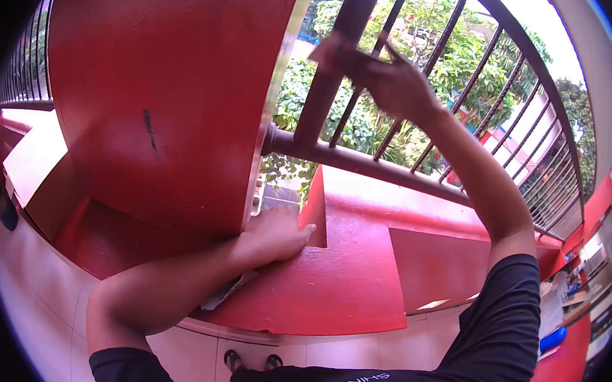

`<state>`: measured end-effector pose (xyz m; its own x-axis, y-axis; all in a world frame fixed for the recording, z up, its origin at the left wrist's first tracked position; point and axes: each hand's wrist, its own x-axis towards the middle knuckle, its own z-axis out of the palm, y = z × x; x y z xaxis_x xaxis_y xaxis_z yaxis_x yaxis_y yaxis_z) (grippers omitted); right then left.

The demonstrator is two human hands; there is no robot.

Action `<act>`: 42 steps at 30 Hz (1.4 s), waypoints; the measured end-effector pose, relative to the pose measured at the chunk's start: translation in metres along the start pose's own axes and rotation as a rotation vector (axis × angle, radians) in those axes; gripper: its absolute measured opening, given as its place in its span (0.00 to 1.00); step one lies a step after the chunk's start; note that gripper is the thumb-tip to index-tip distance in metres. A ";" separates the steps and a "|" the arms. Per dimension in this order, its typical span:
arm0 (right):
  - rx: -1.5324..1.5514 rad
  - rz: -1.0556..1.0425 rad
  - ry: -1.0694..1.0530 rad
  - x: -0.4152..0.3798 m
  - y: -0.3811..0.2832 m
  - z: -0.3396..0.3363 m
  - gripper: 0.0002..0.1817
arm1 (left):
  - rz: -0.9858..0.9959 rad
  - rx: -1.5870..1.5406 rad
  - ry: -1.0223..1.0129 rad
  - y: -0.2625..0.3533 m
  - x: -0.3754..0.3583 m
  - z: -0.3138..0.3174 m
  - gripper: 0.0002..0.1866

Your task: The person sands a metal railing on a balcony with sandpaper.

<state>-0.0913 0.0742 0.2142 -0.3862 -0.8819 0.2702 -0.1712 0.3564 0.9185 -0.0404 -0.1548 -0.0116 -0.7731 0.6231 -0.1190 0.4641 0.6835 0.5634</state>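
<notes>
My right hand [390, 81] is raised at the dark metal railing [340, 63], its fingers blurred around a thin brownish piece [325, 52] that I cannot clearly make out, held against the wide upright bar. My left hand [277, 233] rests on the red ledge [325, 281] beside the foot of the red pillar [174, 94], fingers pointing toward the gap under the railing, thumb spread to the right. Under my left forearm, a greyish scrap [221, 294] shows in part at the ledge's edge.
Green plants [465, 48] stand beyond the bars. Below the ledge is a tiled floor [344, 350] with my feet in sandals. At the right are a blue object [553, 340] and cluttered shelves. A red recess lies left of the pillar.
</notes>
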 end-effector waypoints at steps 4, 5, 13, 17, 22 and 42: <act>0.390 0.345 -0.191 0.019 0.016 -0.010 0.30 | -0.008 0.056 -0.072 0.009 -0.009 -0.008 0.34; 0.089 -0.251 -0.033 0.002 0.001 0.006 0.31 | -0.004 0.068 -0.066 0.009 -0.007 -0.007 0.34; 0.050 0.021 0.037 0.026 0.056 -0.012 0.27 | -0.046 0.131 -0.230 0.004 0.002 0.000 0.32; 0.159 -0.329 0.101 0.020 0.045 -0.008 0.22 | -0.049 0.119 -0.195 0.001 0.001 0.002 0.30; 0.115 -0.013 0.019 0.030 0.066 -0.011 0.27 | -0.010 0.148 -0.204 0.004 -0.004 -0.002 0.31; 0.157 -0.015 0.028 0.005 -0.051 0.011 0.25 | -0.030 0.150 -0.230 0.005 -0.002 -0.003 0.30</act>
<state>-0.0949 0.0550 0.1658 -0.3572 -0.8952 0.2664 -0.3172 0.3846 0.8669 -0.0377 -0.1541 -0.0058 -0.6767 0.6603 -0.3259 0.5146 0.7406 0.4320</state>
